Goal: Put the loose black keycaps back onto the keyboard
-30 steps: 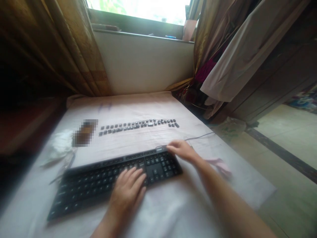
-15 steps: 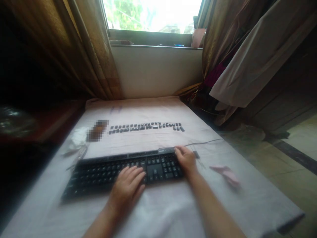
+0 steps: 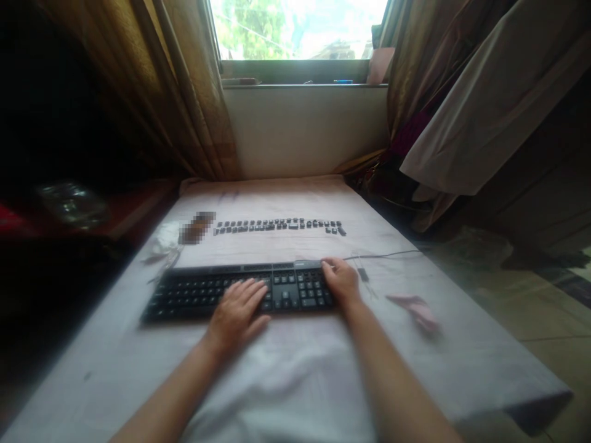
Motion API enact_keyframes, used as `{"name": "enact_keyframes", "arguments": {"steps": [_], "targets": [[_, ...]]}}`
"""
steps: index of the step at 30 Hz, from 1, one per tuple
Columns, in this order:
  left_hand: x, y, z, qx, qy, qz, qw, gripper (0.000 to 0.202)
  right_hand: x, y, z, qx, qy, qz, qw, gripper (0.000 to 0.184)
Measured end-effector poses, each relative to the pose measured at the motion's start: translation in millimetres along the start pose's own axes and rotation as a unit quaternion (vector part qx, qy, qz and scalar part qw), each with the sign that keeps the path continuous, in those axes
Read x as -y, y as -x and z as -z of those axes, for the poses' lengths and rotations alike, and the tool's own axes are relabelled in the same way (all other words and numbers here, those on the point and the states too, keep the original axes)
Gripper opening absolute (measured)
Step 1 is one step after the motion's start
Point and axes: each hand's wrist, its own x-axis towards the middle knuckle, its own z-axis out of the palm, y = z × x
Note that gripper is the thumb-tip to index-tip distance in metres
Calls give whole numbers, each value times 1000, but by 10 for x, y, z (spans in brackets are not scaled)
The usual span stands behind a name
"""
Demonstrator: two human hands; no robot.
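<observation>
A black keyboard (image 3: 198, 292) lies across a table covered by a pale cloth (image 3: 286, 369). My left hand (image 3: 237, 311) rests flat on the keys near the keyboard's middle, fingers stretched out. My right hand (image 3: 340, 280) curls over the keyboard's right end, by the number pad, fingers bent round the far corner. Beyond the keyboard, two rows of loose dark keycaps (image 3: 279, 226) lie on the cloth.
The keyboard's cable (image 3: 383, 254) runs off to the right. A pink cloth (image 3: 415, 306) lies right of my right arm. A blurred-out item (image 3: 196, 226) and crumpled plastic (image 3: 161, 243) lie at the left. Curtains (image 3: 184, 92), a window and hanging fabric (image 3: 484, 104) stand behind; the table edge drops off at right.
The view has pulled back and tilted up, so the keyboard looks level and farther away. My right hand has shifted from the keyboard's far edge onto its right end.
</observation>
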Motion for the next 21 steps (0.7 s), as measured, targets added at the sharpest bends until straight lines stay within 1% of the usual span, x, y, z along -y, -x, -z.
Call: {"name": "enact_keyframes", "arguments": {"steps": [4, 8, 10, 14, 21], "targets": [[-85, -172, -15, 26, 2, -19, 999, 61, -8, 6, 4, 3, -1, 2, 1000, 30], [-235, -420, -127, 42, 10, -27, 999, 73, -1, 28, 22, 5, -4, 2, 1000, 29], [-286, -499, -194, 48, 14, -22, 999, 77, 7, 35, 32, 8, -5, 1, 1000, 29], [-315, -533, -268, 55, 20, -4, 998, 77, 18, 32, 41, 15, -6, -5, 1000, 30], [-394, -553, -278, 60, 28, -6, 998, 80, 12, 9, 30, 19, -3, -14, 1000, 30]]}}
